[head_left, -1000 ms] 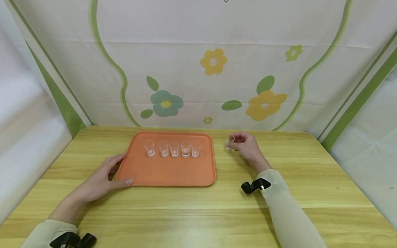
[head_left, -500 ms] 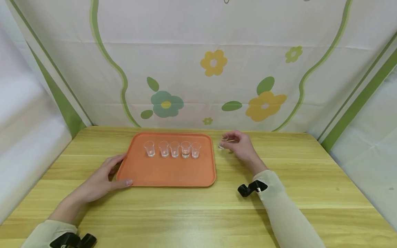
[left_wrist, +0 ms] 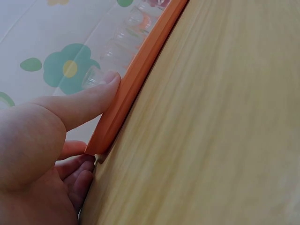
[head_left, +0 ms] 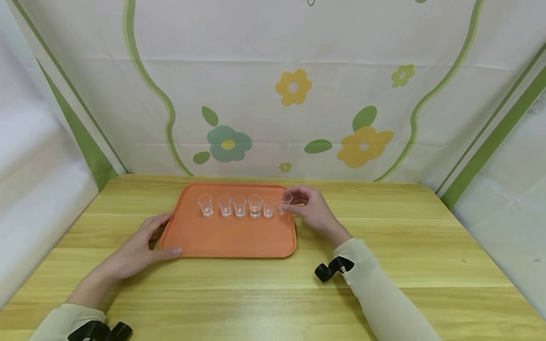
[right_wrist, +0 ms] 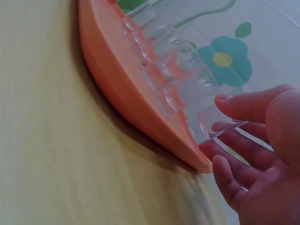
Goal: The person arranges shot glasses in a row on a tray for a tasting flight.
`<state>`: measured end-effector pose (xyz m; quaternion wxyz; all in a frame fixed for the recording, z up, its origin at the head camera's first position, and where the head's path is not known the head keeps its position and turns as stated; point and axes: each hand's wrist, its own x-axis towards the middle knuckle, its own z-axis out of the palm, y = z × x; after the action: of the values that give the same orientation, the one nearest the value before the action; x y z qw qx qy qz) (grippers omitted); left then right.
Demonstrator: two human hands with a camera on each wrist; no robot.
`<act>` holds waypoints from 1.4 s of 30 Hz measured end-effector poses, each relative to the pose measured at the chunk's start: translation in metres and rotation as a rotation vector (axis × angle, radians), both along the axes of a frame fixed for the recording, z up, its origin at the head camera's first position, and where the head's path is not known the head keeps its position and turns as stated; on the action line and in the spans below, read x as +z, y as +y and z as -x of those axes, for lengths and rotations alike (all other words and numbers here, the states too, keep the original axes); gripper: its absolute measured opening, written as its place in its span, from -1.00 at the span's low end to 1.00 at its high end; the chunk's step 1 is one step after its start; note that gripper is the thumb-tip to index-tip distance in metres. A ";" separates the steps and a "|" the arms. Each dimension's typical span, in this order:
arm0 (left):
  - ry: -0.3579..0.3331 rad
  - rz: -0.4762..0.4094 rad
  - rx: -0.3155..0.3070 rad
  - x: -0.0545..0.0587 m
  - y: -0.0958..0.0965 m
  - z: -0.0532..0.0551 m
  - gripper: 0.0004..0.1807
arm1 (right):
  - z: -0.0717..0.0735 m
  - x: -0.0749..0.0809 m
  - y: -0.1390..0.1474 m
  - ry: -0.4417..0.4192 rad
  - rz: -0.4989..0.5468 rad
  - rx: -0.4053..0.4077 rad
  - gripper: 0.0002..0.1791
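Observation:
An orange tray (head_left: 230, 239) lies on the table. A row of several small clear shot glasses (head_left: 240, 206) stands upright along its far half. My right hand (head_left: 313, 210) pinches another shot glass (head_left: 283, 204) between thumb and fingers over the tray's right end, beside the row. In the right wrist view this held glass (right_wrist: 206, 123) is upright, its base close to the tray's surface; I cannot tell whether it touches. At the tray's left end my left hand (head_left: 134, 246) holds the near corner, thumb on the rim (left_wrist: 124, 96) and fingers curled against the side.
The wooden table (head_left: 256, 298) extends in front of the tray and to its right. Behind it hangs a white cloth (head_left: 264, 109) with printed flowers, and more cloth closes off both sides. Each wrist carries a black camera (head_left: 332, 269).
My right hand has carried the shot glass leftward, from over the table right of the tray to the right end of the row. My left hand and the tray have stayed put.

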<state>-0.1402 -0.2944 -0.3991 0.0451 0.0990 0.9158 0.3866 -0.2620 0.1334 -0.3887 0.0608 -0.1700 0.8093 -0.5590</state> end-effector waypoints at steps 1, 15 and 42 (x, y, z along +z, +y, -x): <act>-0.001 -0.002 0.000 0.000 0.000 0.000 0.09 | -0.001 -0.001 -0.002 0.006 -0.006 0.004 -0.60; -0.004 0.001 -0.001 0.001 -0.001 0.000 0.10 | -0.005 -0.003 -0.007 0.031 -0.080 0.003 -0.61; 0.103 0.144 0.056 0.018 0.017 0.003 0.22 | -0.005 0.021 0.062 0.056 -0.230 0.066 -0.05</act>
<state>-0.1433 -0.2770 -0.3807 -0.0058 0.0896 0.9448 0.3152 -0.2567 0.1950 -0.3674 0.0758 -0.2038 0.8634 -0.4552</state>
